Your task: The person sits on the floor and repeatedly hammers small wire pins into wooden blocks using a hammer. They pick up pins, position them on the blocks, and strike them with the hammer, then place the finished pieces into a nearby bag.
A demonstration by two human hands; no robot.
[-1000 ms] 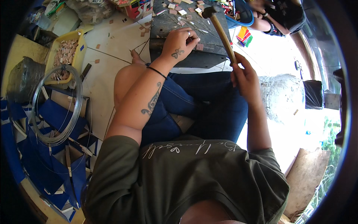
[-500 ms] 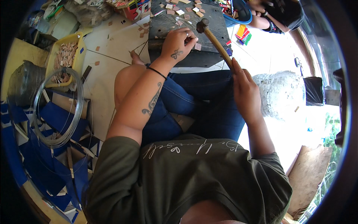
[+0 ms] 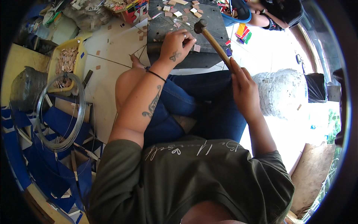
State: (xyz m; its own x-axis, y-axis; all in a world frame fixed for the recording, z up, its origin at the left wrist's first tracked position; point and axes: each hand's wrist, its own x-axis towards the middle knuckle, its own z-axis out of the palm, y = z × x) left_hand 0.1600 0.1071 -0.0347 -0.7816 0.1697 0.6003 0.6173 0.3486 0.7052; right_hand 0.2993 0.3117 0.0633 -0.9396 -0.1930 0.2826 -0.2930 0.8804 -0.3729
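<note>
a seated person in a dark green shirt and blue jeans works over a dark block [image 3: 209,56] set on the tiled floor [image 3: 108,56] in front of the knees. the right hand [image 3: 244,91] has its fingers wrapped tight around the lower end of a wooden-handled hammer [image 3: 214,43], whose metal head hangs just above the block's top, close beside the left hand [image 3: 175,44]. the left hand rests on the block with its fingers curled narrow and pressed down on something small; what they pinch cannot be told from this view. small tan and pale square pieces [image 3: 197,47] lie scattered on the block's top and on the floor around it. to the person's left, a yellow tray [image 3: 80,52] holds a heap of similar small pieces, and a coil of grey wire [image 3: 59,112] lies over blue panels [image 3: 56,123] near it. a bulging white sack [image 3: 279,93] stands to the right of the right knee. at the top edge, another person's arm [image 3: 257,18] shows beside a pile of bright coloured pieces [image 3: 243,33].
</note>
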